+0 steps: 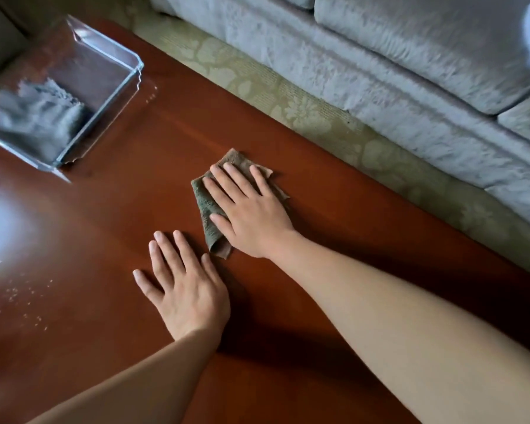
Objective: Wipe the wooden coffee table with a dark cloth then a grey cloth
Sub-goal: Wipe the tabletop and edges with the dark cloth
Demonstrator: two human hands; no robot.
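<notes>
A glossy reddish-brown wooden coffee table [110,209] fills most of the view. On its middle lies a folded dark olive-brown cloth [210,223]. My right hand [251,212] presses flat on that cloth with straight, spread fingers. My left hand [184,286] rests flat on the bare wood just in front and left of the cloth, fingers straight, holding nothing. A grey cloth [40,117] lies crumpled inside a clear tray at the table's far left.
The clear plastic tray [117,87] stands at the table's far-left corner. Small pale crumbs [22,298] are scattered on the wood at the left, beside a bright glare patch. A light grey sofa [395,62] runs along the far side, with patterned carpet [288,99] between it and the table.
</notes>
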